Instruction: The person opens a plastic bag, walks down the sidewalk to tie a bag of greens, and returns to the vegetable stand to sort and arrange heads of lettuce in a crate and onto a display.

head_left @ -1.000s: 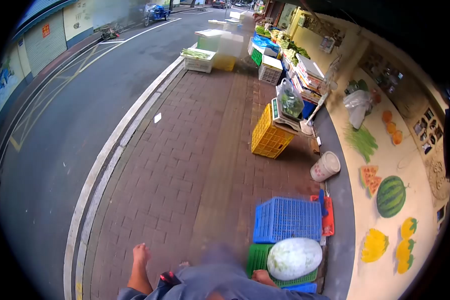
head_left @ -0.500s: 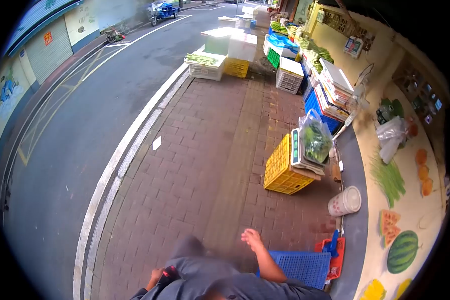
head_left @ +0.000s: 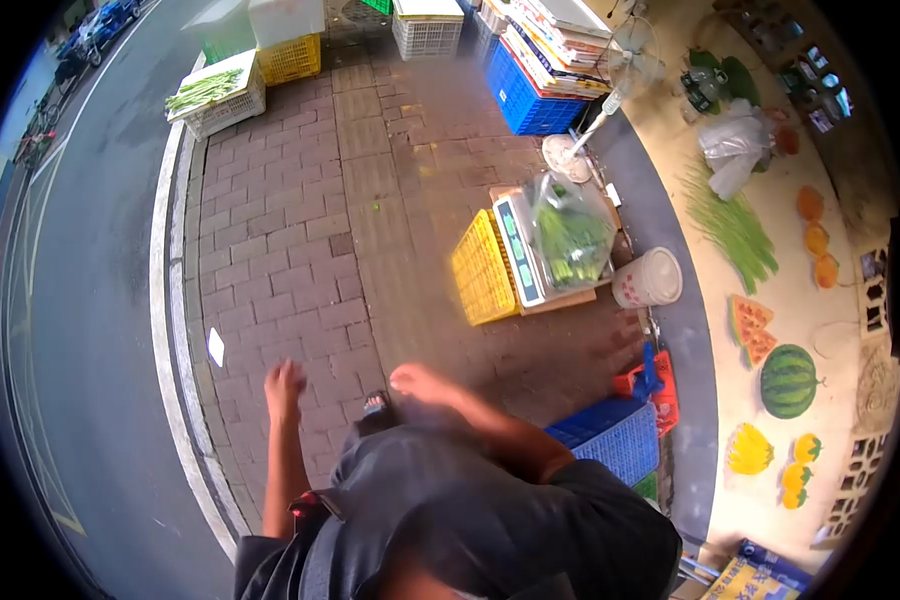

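Observation:
My left hand (head_left: 285, 387) hangs over the brick pavement at the left, blurred, fingers loosely bent and nothing visible in it. Reaching out in front of my body, my right hand (head_left: 420, 383) is also smeared by motion, loosely open, and touches nothing. Ahead and right of it stands a yellow crate (head_left: 485, 272) with a digital scale (head_left: 520, 250) on top. A clear plastic bag of green leafy vegetables (head_left: 570, 235) lies on the scale. Closer to my right arm is a blue crate (head_left: 615, 440).
A white bucket (head_left: 650, 278) stands by the painted wall (head_left: 690, 390), beside a red basket (head_left: 665, 400). Farther on are a white fan (head_left: 595, 130), a stacked blue crate (head_left: 535, 100) and a crate topped with long green vegetables (head_left: 225, 108). A curb (head_left: 175, 300) borders the road at left.
My view has moved forward and tilted down, so scale and crates appear nearer. My left hand has swung forward from beside my waist. My right hand has shifted left in view.

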The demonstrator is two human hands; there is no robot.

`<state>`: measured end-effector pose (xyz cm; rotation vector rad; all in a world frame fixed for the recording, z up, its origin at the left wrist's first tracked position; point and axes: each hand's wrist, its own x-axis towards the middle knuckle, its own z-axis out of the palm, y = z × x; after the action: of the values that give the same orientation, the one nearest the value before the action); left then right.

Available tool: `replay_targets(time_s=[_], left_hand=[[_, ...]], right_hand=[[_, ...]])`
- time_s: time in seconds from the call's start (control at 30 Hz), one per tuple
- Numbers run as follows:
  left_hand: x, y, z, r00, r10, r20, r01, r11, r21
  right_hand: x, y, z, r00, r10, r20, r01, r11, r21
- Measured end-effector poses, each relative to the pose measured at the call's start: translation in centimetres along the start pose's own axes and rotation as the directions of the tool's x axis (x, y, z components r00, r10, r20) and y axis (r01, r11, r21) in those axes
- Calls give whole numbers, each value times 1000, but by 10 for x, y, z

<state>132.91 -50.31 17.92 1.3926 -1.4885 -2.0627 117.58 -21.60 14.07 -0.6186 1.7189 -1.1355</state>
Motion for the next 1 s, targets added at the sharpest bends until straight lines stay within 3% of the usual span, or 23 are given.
replay_targets(time_s=[0.1,0.17,0.23,0.3,0.33,0.37,0.5,0.6,0.8,1.0], left_hand=[[38,172,149,926,268,265,-272,962,-22],[57,245,235,794,396,461,-457,889,22],[77,283,306,660,371,653,-497,868,9],[79,323,368,524,218,823,-492,867,83],[80,346,395,431,153,889,-467,881,75],[93,352,420,280,240,930,-561,826,-45],[150,386,501,116,249,961,-636,762,-121],[219,421,546,98,68,993,-593,805,4],[380,494,627,33,44,999,-596,803,-16],[513,617,730,-23,53,998,-598,799,-56]], right_hand=[[76,-52,-39,987,57,152,-108,929,354],[138,-88,-64,943,-27,333,-100,928,359],[197,-145,-99,830,-18,558,-157,952,264],[244,-191,-131,704,-59,708,-144,964,223],[261,-211,-145,664,-97,741,-139,958,251],[278,-230,-161,638,-124,760,-143,951,275],[344,-287,-253,594,-155,789,-173,934,313],[403,-311,-326,605,-150,782,-206,919,335],[566,-367,-458,641,-110,759,-252,905,344],[709,-452,-580,624,-164,764,-188,918,350]])
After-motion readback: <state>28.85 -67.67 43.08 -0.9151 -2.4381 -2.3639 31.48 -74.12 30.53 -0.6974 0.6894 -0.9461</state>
